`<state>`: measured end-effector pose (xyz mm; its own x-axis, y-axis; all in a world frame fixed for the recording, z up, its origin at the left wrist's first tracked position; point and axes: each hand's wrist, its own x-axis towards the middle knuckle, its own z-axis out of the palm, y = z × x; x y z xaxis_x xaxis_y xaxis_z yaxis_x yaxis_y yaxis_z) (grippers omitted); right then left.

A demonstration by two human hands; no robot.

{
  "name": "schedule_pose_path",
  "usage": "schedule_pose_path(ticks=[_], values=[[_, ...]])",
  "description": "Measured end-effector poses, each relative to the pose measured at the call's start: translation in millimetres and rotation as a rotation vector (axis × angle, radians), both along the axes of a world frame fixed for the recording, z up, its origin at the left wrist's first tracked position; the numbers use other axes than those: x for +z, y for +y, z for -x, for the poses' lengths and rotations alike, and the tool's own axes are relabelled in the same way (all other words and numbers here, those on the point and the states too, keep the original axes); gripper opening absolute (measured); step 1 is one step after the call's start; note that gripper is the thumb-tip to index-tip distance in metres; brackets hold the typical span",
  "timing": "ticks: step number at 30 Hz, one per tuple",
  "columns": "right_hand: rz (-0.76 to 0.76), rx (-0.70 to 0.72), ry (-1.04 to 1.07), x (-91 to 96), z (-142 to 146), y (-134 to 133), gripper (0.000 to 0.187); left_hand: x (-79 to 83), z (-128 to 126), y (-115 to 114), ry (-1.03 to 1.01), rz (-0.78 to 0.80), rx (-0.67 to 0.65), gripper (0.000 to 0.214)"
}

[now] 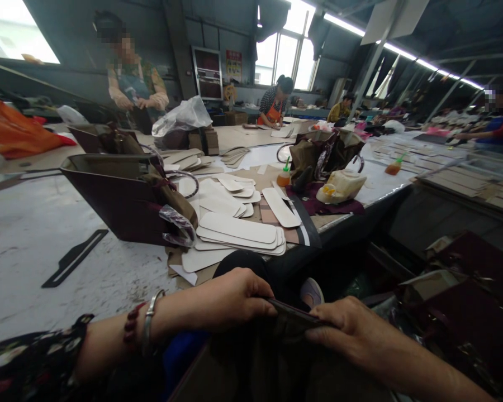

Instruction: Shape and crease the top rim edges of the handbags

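Low in the head view, a dark brown handbag (276, 357) lies over my lap, its lower part in shadow. My left hand (230, 298) pinches its upper edge between thumb and fingers. A short way to the right, my right hand (346, 329) grips the same edge, thumb on the near side. A strip of the rim shows between the two hands. Just beyond them, a stack of white rounded boards (238, 231) rests at the table edge. To the left stands a maroon handbag (109, 195) with a plastic-wrapped handle.
A black slotted template (75, 259) lies on the white table (17, 290). Farther back are another handbag (331, 151), a glue bottle (284, 176) and a cream-coloured container (341, 186). Maroon bags (456, 301) are piled at right. Co-workers (136, 92) stand across the table.
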<state>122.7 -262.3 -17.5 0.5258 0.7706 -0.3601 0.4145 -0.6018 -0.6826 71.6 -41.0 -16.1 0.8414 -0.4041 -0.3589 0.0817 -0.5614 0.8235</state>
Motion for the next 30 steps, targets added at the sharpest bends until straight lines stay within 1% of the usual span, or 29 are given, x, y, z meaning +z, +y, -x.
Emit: schedule_pose_path(ticks=[3, 6, 8, 12, 14, 22, 24, 27, 28, 30], values=[[-0.003, -0.034, 0.055, 1.1, 0.5, -0.3, 0.023, 2.6, 0.6, -1.6, -0.009, -0.013, 0.001, 0.024], [-0.067, -0.055, 0.068, 1.5, -0.6, 1.8, 0.021, 4.9, 0.5, -2.6, -0.003, -0.011, 0.012, 0.024], [-0.095, -0.055, 0.035, 0.8, -2.1, 3.3, 0.023, 6.2, 0.3, -2.8, 0.039, 0.015, 0.025, 0.025], [-0.070, -0.054, -0.005, -2.4, -4.9, 3.0, 0.028, 9.5, -0.1, -2.4, 0.151, 0.086, 0.054, 0.028], [-0.071, -0.047, -0.007, -3.9, -5.5, 1.6, 0.028, 10.2, 0.4, -1.4, 0.166, 0.098, 0.049, 0.029], [-0.124, -0.055, 0.041, -8.1, -6.5, 4.4, 0.026, 2.0, 4.3, 3.6, 0.059, 0.018, 0.038, 0.027], [-0.122, -0.051, 0.018, -6.1, -7.1, 7.4, 0.020, 2.9, 4.0, 2.6, 0.050, 0.008, 0.032, 0.027], [-0.098, -0.030, -0.034, -2.2, -7.4, 12.8, 0.017, 6.8, 2.8, 0.5, 0.063, 0.002, 0.029, 0.026], [-0.081, -0.019, -0.062, -1.5, -7.5, 14.3, 0.017, 7.8, 2.2, 0.1, 0.075, -0.002, 0.035, 0.026], [-0.044, 0.000, -0.125, -1.1, -8.1, 16.3, 0.024, 8.3, 0.7, 0.1, 0.094, -0.004, 0.046, 0.026]])
